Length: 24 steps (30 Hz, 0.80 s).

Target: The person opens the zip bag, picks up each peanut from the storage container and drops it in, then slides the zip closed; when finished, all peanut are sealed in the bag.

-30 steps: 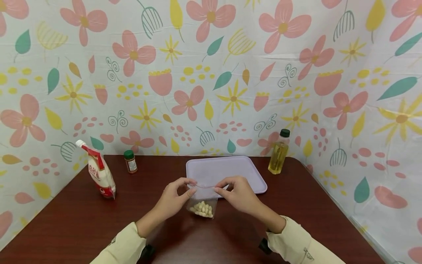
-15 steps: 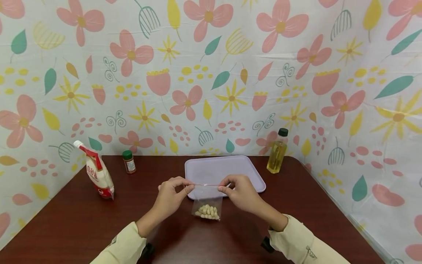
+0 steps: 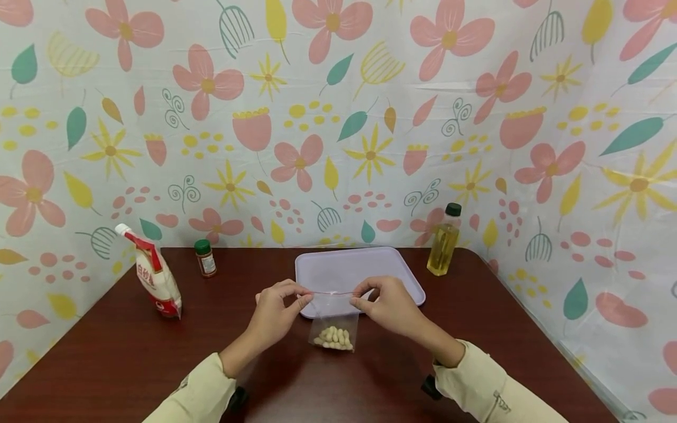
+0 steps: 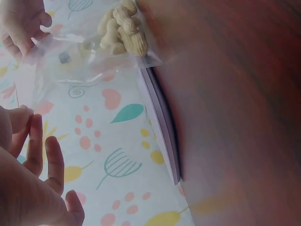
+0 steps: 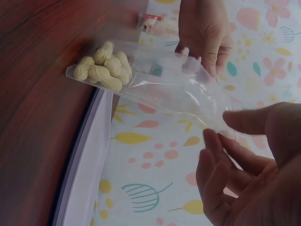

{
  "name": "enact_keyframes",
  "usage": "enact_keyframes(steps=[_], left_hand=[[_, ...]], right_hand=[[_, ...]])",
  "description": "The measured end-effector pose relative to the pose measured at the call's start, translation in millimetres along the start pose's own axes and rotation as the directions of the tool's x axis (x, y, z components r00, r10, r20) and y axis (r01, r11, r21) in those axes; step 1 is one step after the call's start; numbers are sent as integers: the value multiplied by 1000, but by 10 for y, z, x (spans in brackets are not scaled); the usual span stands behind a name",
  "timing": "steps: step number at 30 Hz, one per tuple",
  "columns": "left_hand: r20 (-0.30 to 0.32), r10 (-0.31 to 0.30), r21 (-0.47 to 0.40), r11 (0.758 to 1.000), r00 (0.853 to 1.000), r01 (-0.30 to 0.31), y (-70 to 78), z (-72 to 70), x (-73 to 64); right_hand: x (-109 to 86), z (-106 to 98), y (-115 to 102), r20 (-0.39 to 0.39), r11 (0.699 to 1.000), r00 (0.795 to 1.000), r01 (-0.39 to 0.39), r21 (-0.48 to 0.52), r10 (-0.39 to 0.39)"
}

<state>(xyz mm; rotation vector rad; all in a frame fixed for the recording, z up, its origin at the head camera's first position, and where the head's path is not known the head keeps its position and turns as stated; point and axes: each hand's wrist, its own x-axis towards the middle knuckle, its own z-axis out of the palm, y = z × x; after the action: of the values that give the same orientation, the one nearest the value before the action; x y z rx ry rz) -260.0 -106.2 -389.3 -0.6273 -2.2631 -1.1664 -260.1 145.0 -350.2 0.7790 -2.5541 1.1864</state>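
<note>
A clear zip bag (image 3: 334, 306) with a red line along its top edge hangs between both hands. Several unshelled peanuts (image 3: 334, 337) lie at its bottom. My left hand (image 3: 275, 311) pinches the bag's top left corner between thumb and index finger. The top right corner is pinched by my right hand (image 3: 388, 305) in the same way. In the right wrist view the bag (image 5: 174, 87) stretches from the fingertips down to the peanuts (image 5: 104, 68). The left wrist view has the left hand's (image 4: 35, 165) other fingers loosely bent, away from the bag.
Behind the bag a pale lilac tray (image 3: 359, 267) lies on the dark brown table (image 3: 222, 335). At left stand a white-and-red sugar pouch (image 3: 157, 276) and a small green-capped jar (image 3: 205, 258). An oil bottle (image 3: 444, 242) stands at back right, before the floral curtain (image 3: 338, 117).
The hands have drawn slightly apart, and the bag's red top edge has gone from sagging to nearly straight. The bag has shifted a little to the right.
</note>
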Motion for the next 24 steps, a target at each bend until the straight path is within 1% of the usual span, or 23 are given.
enact_keyframes(steps=[3, 6, 12, 17, 22, 24], left_hand=[[-20, 5, 30, 1000, 1000, -4, 16, 14, 6], [-33, 9, 56, 998, 999, -8, 42, 29, 11], [-37, 36, 84, 996, 999, -33, 75, 37, 8], [-42, 61, 77, 995, 997, -57, 81, 45, 17], [-30, 59, 59, 997, 998, -57, 98, 49, 31], [-26, 50, 66, 997, 998, -48, 114, 47, 35]], right_hand=[[2, -1, -3, -3, 1000, 1000, -14, -13, 14], [3, -8, 9, -6, 1000, 1000, -10, -4, 10], [2, -24, 46, 6, 1000, 1000, 5, 26, -5], [13, -29, 46, 9, 1000, 1000, 0, 20, 0], [31, -39, -24, -10, 999, 1000, 4, -54, -5], [50, -35, -78, -22, 994, 999, 25, -103, -28]])
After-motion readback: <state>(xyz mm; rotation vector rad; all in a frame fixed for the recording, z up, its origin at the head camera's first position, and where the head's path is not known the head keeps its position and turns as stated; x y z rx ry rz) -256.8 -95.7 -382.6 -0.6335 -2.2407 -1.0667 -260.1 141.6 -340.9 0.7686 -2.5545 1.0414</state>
